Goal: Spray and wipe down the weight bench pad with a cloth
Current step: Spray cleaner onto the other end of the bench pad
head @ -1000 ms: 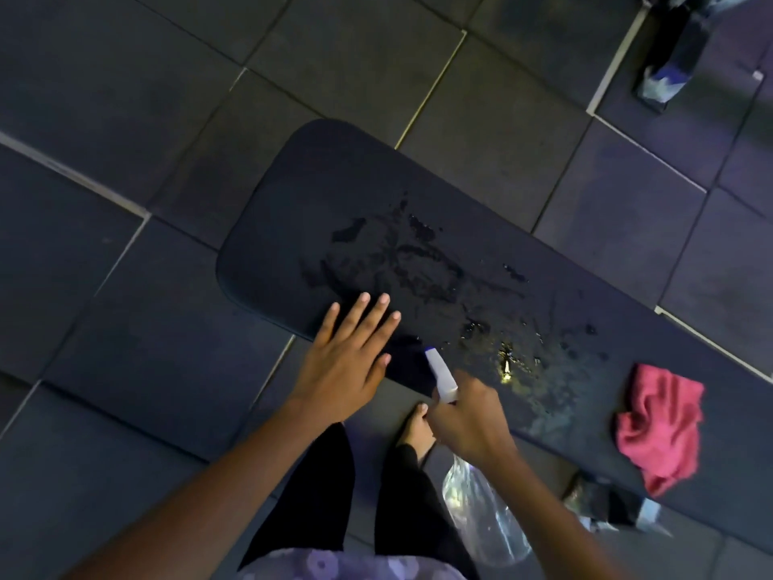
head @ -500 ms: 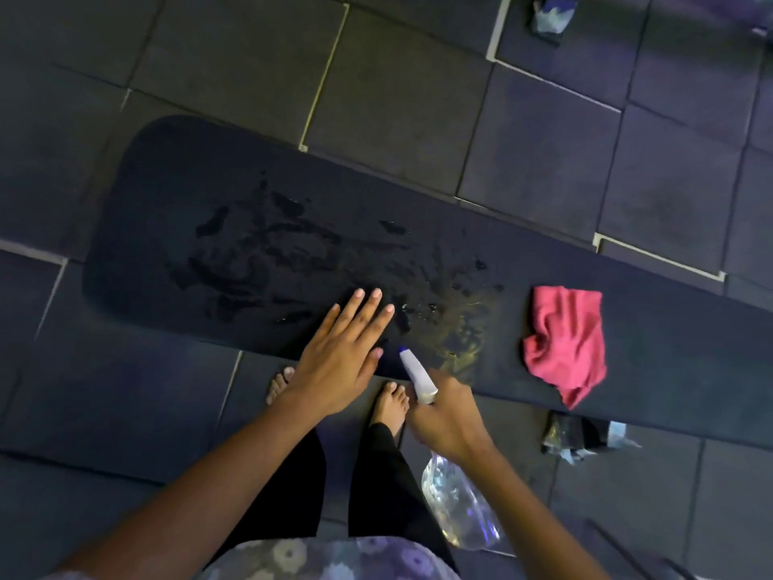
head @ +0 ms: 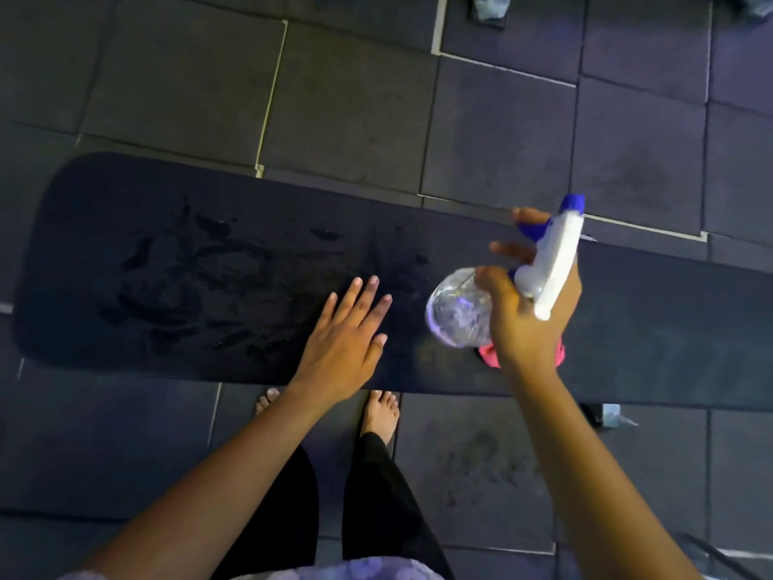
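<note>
The long black bench pad (head: 648,328) runs left to right across the view, with wet streaks over its left half. My left hand (head: 347,341) lies flat on the pad's near edge, fingers spread. My right hand (head: 527,311) holds a clear spray bottle (head: 460,316) with a white and blue trigger head, lifted above the pad and tipped on its side. The pink cloth (head: 489,355) lies on the pad, mostly hidden beneath my right hand and wrist.
Dark rubber floor tiles surround the bench. My bare feet (head: 380,412) stand just at the near side of the pad. A bench foot (head: 606,414) shows under the pad at right. Small objects (head: 487,6) lie at the top edge.
My right hand has raised the spray bottle from below the pad's near edge to above the pad, over the pink cloth. The view has shifted left along the bench. My left hand stays put.
</note>
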Demonstrator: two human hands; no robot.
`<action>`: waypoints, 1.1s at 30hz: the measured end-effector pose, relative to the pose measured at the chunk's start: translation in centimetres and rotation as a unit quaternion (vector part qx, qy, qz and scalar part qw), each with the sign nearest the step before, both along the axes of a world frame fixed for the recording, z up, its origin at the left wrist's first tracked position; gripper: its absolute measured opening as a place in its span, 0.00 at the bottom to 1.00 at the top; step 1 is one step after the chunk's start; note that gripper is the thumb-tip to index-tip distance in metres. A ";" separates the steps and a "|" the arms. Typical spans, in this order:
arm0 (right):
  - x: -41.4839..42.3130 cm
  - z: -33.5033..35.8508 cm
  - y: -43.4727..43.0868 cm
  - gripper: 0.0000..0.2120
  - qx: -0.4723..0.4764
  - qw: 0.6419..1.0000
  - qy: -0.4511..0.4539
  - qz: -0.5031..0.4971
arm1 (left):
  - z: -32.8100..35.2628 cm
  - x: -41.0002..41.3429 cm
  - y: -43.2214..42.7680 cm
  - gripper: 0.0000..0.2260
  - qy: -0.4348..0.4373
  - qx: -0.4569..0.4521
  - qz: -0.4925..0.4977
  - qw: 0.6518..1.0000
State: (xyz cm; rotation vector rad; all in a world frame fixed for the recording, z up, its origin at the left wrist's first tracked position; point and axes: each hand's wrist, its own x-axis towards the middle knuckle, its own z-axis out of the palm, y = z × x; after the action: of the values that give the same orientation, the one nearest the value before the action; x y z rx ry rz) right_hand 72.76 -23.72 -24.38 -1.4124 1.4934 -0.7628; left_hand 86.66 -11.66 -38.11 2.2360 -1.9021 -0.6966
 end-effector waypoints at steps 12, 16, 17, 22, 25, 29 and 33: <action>1.4 -5.3 -7.5 0.26 -0.172 0.984 -0.013 -0.030 | -1.4 -0.3 -0.6 0.25 -0.034 -0.002 0.006 0.999; 2.0 -6.3 -7.8 0.25 -0.190 0.981 -0.011 -0.033 | -1.8 -0.4 -0.4 0.24 -0.023 -0.006 0.008 1.000; 2.2 -6.3 -7.9 0.26 -0.196 0.980 -0.014 -0.035 | -1.9 -0.4 -0.4 0.24 -0.022 -0.006 0.007 1.000; 2.7 -6.9 -8.6 0.28 -0.183 0.982 -0.021 -0.037 | -2.0 0.0 -0.3 0.24 -0.020 -0.005 -0.003 1.000; 2.0 -7.0 -8.7 0.31 -0.155 0.988 0.001 -0.001 | -2.0 0.1 -0.4 0.25 -0.019 -0.004 -0.007 1.000; -1.1 -8.7 -6.8 0.49 -0.092 0.988 0.102 0.064 | -2.0 0.4 -0.3 0.25 -0.023 -0.005 -0.014 1.000; -5.7 -12.1 -1.4 0.50 -0.072 0.949 0.292 0.100 | -2.1 0.6 -0.2 0.25 -0.016 -0.011 -0.017 1.000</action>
State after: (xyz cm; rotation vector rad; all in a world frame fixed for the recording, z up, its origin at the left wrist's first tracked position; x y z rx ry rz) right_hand 67.03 -25.07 -36.46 -1.9841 1.7145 -0.3407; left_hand 87.30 -11.86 -40.17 2.2198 -1.9563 -0.6464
